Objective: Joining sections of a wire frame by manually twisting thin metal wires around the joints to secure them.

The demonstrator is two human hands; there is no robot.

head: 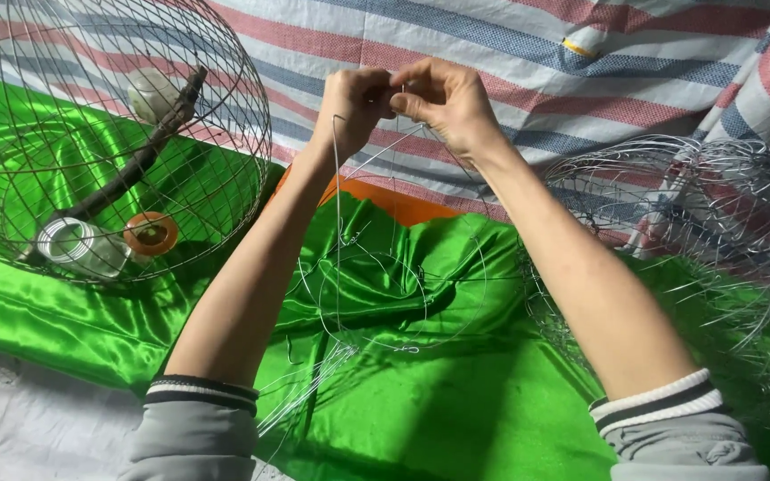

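Both my hands are raised together over a green satin cloth (456, 392). My left hand (349, 105) and my right hand (447, 100) pinch the top of a thin wire frame (376, 294) made of loose rings and upright wires. The frame hangs down between my forearms toward the cloth. My fingertips meet at the upper ends of the wires. Grey sleeves with striped cuffs are pushed up my arms.
A round wire cage (109, 134) sits at the left, holding a branch perch (135, 156), a metal cup (82, 245) and an orange cup (151, 233). A heap of tangled wire pieces (697, 223) lies at the right. A striped tarp (581, 71) covers the back.
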